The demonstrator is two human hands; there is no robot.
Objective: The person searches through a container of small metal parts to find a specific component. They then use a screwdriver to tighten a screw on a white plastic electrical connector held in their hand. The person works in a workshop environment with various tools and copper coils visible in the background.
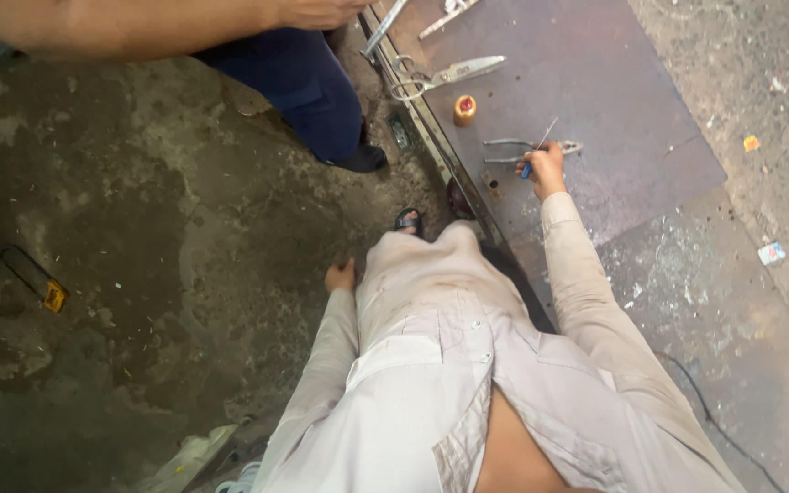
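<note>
My right hand (545, 168) reaches out over a rusty metal sheet (614, 100) and grips a thin tool with a blue handle (531, 160) whose slim metal tip points up and away. Right beside that hand lie grey pliers (527, 146) on the sheet. My left hand (341, 275) hangs by my side with fingers curled, and nothing shows in it. A loose pale long-sleeved garment covers my arms and body.
Large metal shears (445, 75), a small yellow-and-red cylinder (465, 110) and other long tools (445, 16) lie further up the sheet. Another person's arm (139, 23) and dark blue trouser leg (308, 91) stand at top left. A yellow-tipped object (36, 278) lies on the stained concrete floor.
</note>
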